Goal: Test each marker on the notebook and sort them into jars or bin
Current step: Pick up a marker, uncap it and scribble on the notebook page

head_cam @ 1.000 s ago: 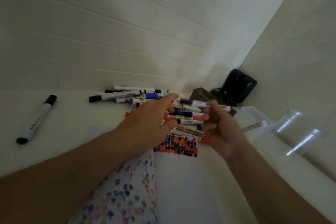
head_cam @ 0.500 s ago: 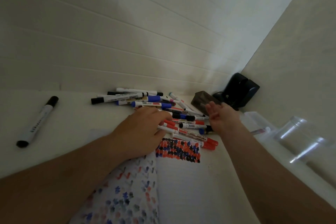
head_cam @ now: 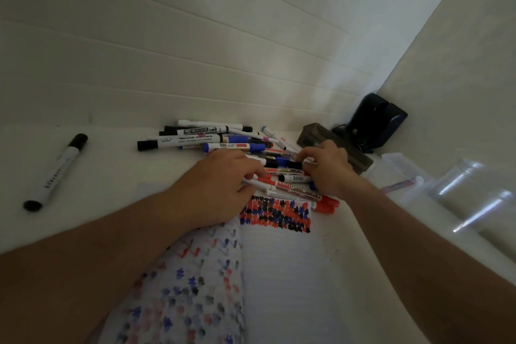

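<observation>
a: white table (head_cam: 111, 176), with the marker pile (head_cam: 223, 142) at the far middle and both hands in it?
b: yes. left hand (head_cam: 220, 184) has its fingers curled on a red marker (head_cam: 268, 182); right hand (head_cam: 326, 167) pinches a black one (head_cam: 282, 164), tips hidden
a: jars?
b: clear jars (head_cam: 474, 198) on the right, blurred and hard to make out. notebook (head_cam: 279, 260) near, partly under the arms
</observation>
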